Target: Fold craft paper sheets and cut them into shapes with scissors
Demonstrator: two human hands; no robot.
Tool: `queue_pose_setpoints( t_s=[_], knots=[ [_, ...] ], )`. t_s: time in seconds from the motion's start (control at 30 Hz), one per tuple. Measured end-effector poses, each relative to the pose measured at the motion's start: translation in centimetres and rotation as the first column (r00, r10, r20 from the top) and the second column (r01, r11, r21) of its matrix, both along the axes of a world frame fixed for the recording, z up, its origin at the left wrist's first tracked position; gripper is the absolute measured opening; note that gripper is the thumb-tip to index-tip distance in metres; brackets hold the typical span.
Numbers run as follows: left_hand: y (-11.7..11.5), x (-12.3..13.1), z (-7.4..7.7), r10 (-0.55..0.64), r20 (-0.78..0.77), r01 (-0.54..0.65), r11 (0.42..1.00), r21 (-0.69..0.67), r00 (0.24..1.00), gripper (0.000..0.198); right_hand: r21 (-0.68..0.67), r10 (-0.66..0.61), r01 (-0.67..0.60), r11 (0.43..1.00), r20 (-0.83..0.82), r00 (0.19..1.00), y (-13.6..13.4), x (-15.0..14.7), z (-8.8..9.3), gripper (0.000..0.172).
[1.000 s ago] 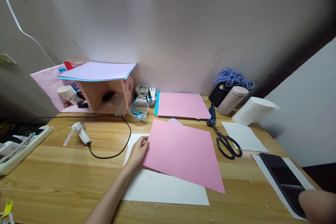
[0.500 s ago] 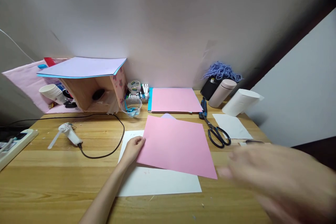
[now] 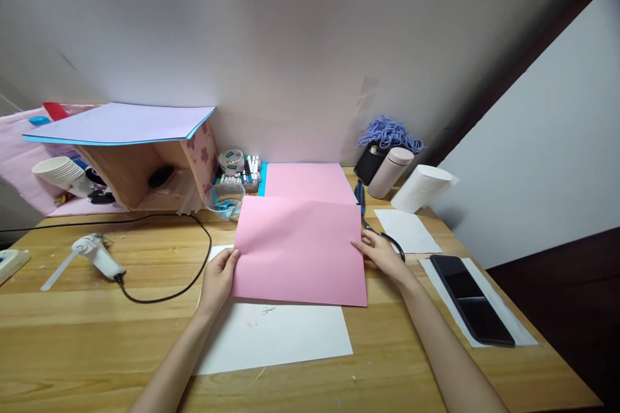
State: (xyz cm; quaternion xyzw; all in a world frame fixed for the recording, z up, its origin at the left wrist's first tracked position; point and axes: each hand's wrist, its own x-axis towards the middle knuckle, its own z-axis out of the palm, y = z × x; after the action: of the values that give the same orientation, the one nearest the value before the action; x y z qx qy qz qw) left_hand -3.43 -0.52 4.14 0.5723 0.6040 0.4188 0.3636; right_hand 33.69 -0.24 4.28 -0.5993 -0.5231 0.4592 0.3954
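A sheet of pink paper (image 3: 298, 251) is held up over the desk between my two hands. My left hand (image 3: 219, 277) pinches its left edge, thumb on top. On the opposite edge, my right hand (image 3: 380, 253) grips the sheet with thumb in front and fingers behind. Beneath it lies a white sheet (image 3: 285, 339) with small dark and reddish marks. Behind the raised sheet, another pink sheet (image 3: 310, 179) rests on a blue one by the wall. Black-handled scissors (image 3: 393, 244) are partly covered by my right hand.
On the left, a white glue gun (image 3: 99, 257) trails a black cord near an open box (image 3: 130, 174). A clear cup (image 3: 225, 201) and markers (image 3: 249, 171) stand mid-back. To the right are a bottle (image 3: 391, 173), a paper roll (image 3: 421, 188) and a phone (image 3: 469, 297).
My right hand has come in from the right and taken hold of the pink sheet's right edge. The sheet is more level now. The view has shifted, bringing the phone into sight.
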Motion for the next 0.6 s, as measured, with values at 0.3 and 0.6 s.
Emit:
queue_pose_setpoints(
  t_s=[0.3, 0.6],
  knots=[
    [-1.5, 1.2, 1.2, 0.084, -0.033, -0.078, 0.986, 0.148, 0.996, 0.028, 0.340, -0.280, 0.296, 0.893, -0.096, 0.955, -0.8, -1.2, 1.1, 0.023],
    [-1.6, 2.2, 1.1, -0.053, 0.180, 0.036, 0.995, 0.094, 0.982, 0.029, 0.283, -0.140, 0.155, 0.947, -0.070, 0.988, -0.7, -0.1, 1.7, 0.028]
  ],
)
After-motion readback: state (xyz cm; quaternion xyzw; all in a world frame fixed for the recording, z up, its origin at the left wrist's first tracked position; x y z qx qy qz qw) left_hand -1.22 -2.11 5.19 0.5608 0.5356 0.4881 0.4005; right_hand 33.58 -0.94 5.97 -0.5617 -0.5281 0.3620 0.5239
